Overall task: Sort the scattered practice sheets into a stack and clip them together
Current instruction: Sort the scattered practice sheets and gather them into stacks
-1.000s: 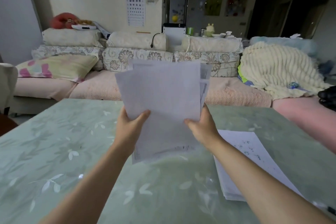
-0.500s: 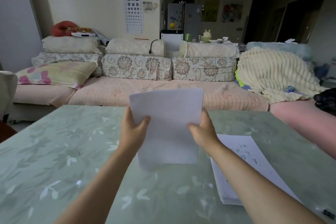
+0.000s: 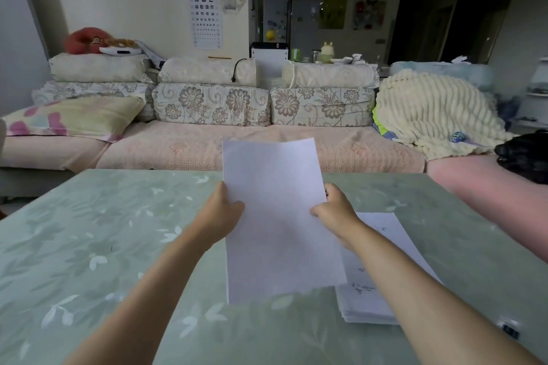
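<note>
I hold a squared-up bundle of white practice sheets upright over the middle of the table, its blank back toward me. My left hand grips the bundle's left edge, thumb on the near face. My right hand grips the right edge the same way. The bundle's lower edge is down at the tabletop. A second pile of sheets with handwriting lies flat on the table to the right, partly under my right forearm. A small dark object, possibly a clip, lies near the table's right front edge.
The table has a pale green floral cover. Behind it runs a pink sofa with floral cushions and a cream blanket. A dark object sits on the sofa at far right.
The loose, fanned sheets have been squared into one neat bundle. The bundle dropped from in front of the sofa cushions down onto the tabletop, then shifted slightly higher and tilted a little.
</note>
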`<state>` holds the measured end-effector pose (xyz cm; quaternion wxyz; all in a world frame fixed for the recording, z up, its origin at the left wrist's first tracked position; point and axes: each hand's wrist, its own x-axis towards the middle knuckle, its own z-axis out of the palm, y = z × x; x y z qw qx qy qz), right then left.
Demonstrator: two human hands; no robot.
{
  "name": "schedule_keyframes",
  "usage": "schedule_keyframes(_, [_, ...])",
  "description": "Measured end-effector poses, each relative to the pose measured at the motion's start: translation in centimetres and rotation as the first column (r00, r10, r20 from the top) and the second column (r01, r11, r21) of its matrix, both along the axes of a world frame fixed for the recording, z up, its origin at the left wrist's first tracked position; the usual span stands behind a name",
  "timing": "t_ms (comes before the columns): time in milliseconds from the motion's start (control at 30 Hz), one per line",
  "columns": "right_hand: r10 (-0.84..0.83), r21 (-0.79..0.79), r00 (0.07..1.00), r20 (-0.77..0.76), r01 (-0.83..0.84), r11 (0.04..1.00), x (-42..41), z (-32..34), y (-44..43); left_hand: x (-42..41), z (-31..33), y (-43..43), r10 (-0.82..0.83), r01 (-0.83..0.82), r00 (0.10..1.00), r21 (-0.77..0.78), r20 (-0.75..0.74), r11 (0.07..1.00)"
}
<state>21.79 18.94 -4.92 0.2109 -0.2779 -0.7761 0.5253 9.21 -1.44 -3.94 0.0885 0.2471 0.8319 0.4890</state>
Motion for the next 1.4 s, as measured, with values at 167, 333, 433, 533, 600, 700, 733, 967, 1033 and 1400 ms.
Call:
schedule_keyframes(167, [-0.064, -0.077, 0.989, 0.134, 0.075, 0.994, 3.8, -1.6, 5.5, 3.7, -1.0, 5.5, -0.099, 0.090, 0.961, 0.047, 0.260, 0.995])
schedule_keyframes(333, [-0.199, 0.034, 0.963, 0.181, 0.196, 0.980, 8.6, -3.5, 11.1, 7.1, -3.3, 12.6, -0.160, 0.159, 0.937, 0.028, 0.311, 0.987])
schedule_keyframes(433, [-0.265, 0.132, 0.935, 0.238, 0.239, 0.962, 11.1, -5.3, 14.1, 8.8, -5.2, 16.1, -0.189, 0.216, 0.930, -0.051, 0.314, 0.975])
schedule_keyframes(533, [-0.300, 0.283, 0.855, 0.423, 0.190, 0.940, 12.7, -7.7, 16.1, 9.6, -7.4, 18.5, -0.133, 0.195, 0.967, -0.289, 0.219, 0.937])
schedule_keyframes(600, [-0.315, 0.411, 0.748, 0.584, 0.063, 0.910, 13.3, -8.6, 16.7, 10.0, -8.4, 19.2, -0.065, 0.106, 0.992, -0.458, 0.103, 0.882])
schedule_keyframes(700, [-0.279, 0.346, 0.780, 0.560, 0.085, 0.934, 13.6, -8.9, 17.1, 10.4, -8.8, 19.6, -0.010, 0.056, 0.993, -0.400, 0.116, 0.915])
schedule_keyframes(733, [-0.266, 0.304, 0.810, 0.523, 0.115, 0.946, 13.6, -8.9, 17.2, 10.3, -9.1, 19.7, -0.016, 0.067, 0.990, -0.365, 0.140, 0.928])
schedule_keyframes(967, [-0.206, 0.082, 0.877, 0.435, 0.190, 0.978, 13.1, -10.6, 17.0, 10.1, -10.3, 19.5, -0.080, 0.125, 0.985, -0.312, 0.154, 0.942])
schedule_keyframes(1033, [-0.226, 0.077, 0.881, 0.415, 0.213, 0.974, 13.0, -9.9, 15.7, 9.8, -10.4, 18.8, -0.086, 0.127, 0.987, -0.332, 0.136, 0.935])
schedule_keyframes(1400, [0.039, 0.038, 0.945, 0.324, -0.054, 0.998, 7.2, -9.2, 6.9, 4.9, -10.8, 10.5, 0.031, -0.080, 0.994, -0.505, -0.105, 0.860])
